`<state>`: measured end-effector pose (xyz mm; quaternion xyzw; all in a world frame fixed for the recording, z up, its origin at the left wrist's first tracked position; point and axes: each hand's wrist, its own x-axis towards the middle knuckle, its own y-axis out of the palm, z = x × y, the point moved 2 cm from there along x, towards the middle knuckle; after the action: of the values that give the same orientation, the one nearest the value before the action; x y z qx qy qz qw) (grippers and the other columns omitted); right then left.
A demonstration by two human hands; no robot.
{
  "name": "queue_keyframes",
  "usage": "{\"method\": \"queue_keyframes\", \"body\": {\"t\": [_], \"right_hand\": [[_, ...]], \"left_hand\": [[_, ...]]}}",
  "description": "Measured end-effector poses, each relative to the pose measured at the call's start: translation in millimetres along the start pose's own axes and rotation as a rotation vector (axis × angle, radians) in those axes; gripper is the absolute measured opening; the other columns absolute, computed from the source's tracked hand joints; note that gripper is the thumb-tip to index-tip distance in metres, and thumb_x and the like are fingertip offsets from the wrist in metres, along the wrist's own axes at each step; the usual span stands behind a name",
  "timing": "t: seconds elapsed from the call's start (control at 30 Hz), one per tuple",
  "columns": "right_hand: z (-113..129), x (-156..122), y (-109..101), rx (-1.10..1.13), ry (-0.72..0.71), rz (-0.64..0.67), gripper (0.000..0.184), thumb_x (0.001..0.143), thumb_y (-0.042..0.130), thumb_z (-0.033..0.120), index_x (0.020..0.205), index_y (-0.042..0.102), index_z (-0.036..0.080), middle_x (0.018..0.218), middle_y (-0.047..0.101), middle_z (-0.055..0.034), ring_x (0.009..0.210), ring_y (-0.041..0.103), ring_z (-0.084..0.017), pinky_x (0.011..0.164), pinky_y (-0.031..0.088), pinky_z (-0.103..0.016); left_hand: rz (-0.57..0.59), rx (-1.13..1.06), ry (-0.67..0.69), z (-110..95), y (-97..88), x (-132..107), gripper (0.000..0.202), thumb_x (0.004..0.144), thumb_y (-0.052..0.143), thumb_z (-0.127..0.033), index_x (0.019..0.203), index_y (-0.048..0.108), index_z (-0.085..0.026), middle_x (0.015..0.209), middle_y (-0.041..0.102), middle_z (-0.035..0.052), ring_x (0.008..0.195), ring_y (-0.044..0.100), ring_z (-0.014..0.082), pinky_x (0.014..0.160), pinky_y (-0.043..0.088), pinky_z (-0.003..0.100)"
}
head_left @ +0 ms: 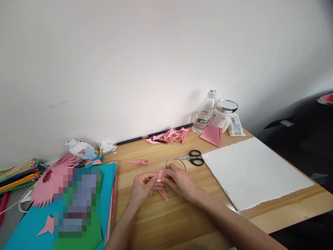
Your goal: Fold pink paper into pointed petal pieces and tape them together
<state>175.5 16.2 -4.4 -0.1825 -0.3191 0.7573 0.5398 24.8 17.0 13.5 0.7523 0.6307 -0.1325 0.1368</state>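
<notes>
My left hand (143,185) and my right hand (178,180) meet over the wooden table (161,222), both pinching a small folded pink paper piece (161,184) between the fingertips. Its pointed tip sticks out below the fingers toward me. A ring of clear tape (176,162) lies just behind my right hand. Black-handled scissors (194,158) rest beyond it. One loose pink folded piece (139,161) lies behind my left hand.
A heap of pink folded pieces (173,134) sits by the wall, next to a plastic bottle (204,113), a white mug (222,116) and a pink folded sheet (212,135). White board (256,172) at right. Coloured paper stack (33,222), glue bottle (79,148) at left.
</notes>
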Motion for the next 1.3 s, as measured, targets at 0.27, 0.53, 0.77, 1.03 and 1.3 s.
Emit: {"method": "queue_keyframes", "body": {"t": [0.27, 0.53, 0.77, 1.03, 1.3], "right_hand": [[0.3, -0.6, 1.2, -0.042, -0.016, -0.016, 0.012, 0.082, 0.05, 0.016, 0.073, 0.059, 0.017, 0.081, 0.052, -0.0031, 0.064, 0.048, -0.011, 0.057, 0.033, -0.022], [0.4, -1.2, 0.7, -0.053, -0.017, -0.001, 0.013, 0.082, 0.051, 0.018, 0.072, 0.059, 0.017, 0.077, 0.053, -0.0025, 0.065, 0.049, -0.012, 0.059, 0.033, -0.023], [2.1, 0.1, -2.7, -0.008, -0.058, -0.02, 0.016, 0.079, 0.051, 0.013, 0.064, 0.056, 0.016, 0.073, 0.053, -0.0028, 0.066, 0.049, -0.013, 0.059, 0.035, -0.023], [4.8, -0.9, -3.9, 0.018, -0.056, -0.026, 0.016, 0.078, 0.049, 0.012, 0.064, 0.056, 0.016, 0.071, 0.054, -0.0027, 0.063, 0.048, -0.012, 0.057, 0.034, -0.023], [6.5, -0.7, -4.7, 0.025, -0.045, -0.033, 0.016, 0.076, 0.05, 0.011, 0.062, 0.055, 0.016, 0.071, 0.053, -0.0024, 0.061, 0.048, -0.012, 0.056, 0.033, -0.022]], "left_hand": [[0.029, -0.003, -0.016, -2.1, 1.2, -0.3, 0.033, 0.055, 0.073, -0.045, 0.064, 0.066, -0.014, 0.061, 0.07, 0.0038, 0.057, 0.068, 0.0233, 0.06, 0.057, 0.034], [0.025, 0.022, -0.044, 0.9, 2.0, 0.6, 0.034, 0.056, 0.073, -0.046, 0.066, 0.065, -0.014, 0.06, 0.07, 0.0042, 0.058, 0.068, 0.0237, 0.058, 0.056, 0.032], [0.036, 0.026, -0.027, -0.2, -0.3, -0.4, 0.034, 0.059, 0.072, -0.045, 0.068, 0.066, -0.013, 0.062, 0.07, 0.0056, 0.062, 0.069, 0.0246, 0.059, 0.056, 0.032], [0.056, 0.036, -0.035, 2.7, -2.8, 1.3, 0.034, 0.06, 0.071, -0.045, 0.07, 0.066, -0.013, 0.063, 0.071, 0.0054, 0.062, 0.069, 0.0241, 0.06, 0.056, 0.032], [0.071, 0.062, -0.025, 2.5, -3.5, 0.6, 0.033, 0.062, 0.07, -0.044, 0.072, 0.067, -0.013, 0.063, 0.071, 0.0058, 0.063, 0.069, 0.0243, 0.059, 0.056, 0.031]]}}
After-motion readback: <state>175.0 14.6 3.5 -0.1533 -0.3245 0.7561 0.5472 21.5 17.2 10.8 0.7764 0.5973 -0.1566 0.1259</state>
